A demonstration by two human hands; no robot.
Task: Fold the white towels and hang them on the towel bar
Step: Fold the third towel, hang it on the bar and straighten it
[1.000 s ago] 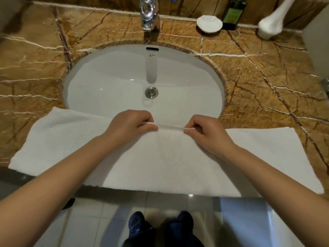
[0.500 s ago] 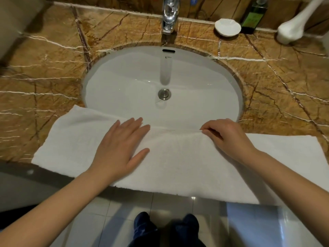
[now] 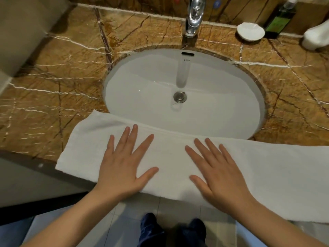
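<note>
A white towel lies as a long folded strip along the front edge of the marble counter, its far edge overlapping the near rim of the sink. My left hand lies flat on the towel left of centre, fingers spread and straight. My right hand lies flat on it just to the right, fingers spread too. Both palms press the cloth down. The towel's right end runs out of view. No towel bar is in view.
A chrome tap stands behind the sink. At the back right are a white soap dish, a dark green bottle and a white object. A wall closes the left side. Tiled floor and my dark shoes lie below the counter edge.
Both hands let go of the towel's far edge, which they pinched a second ago, and flattened onto the cloth, the left first, then the right. The view shifted left.
</note>
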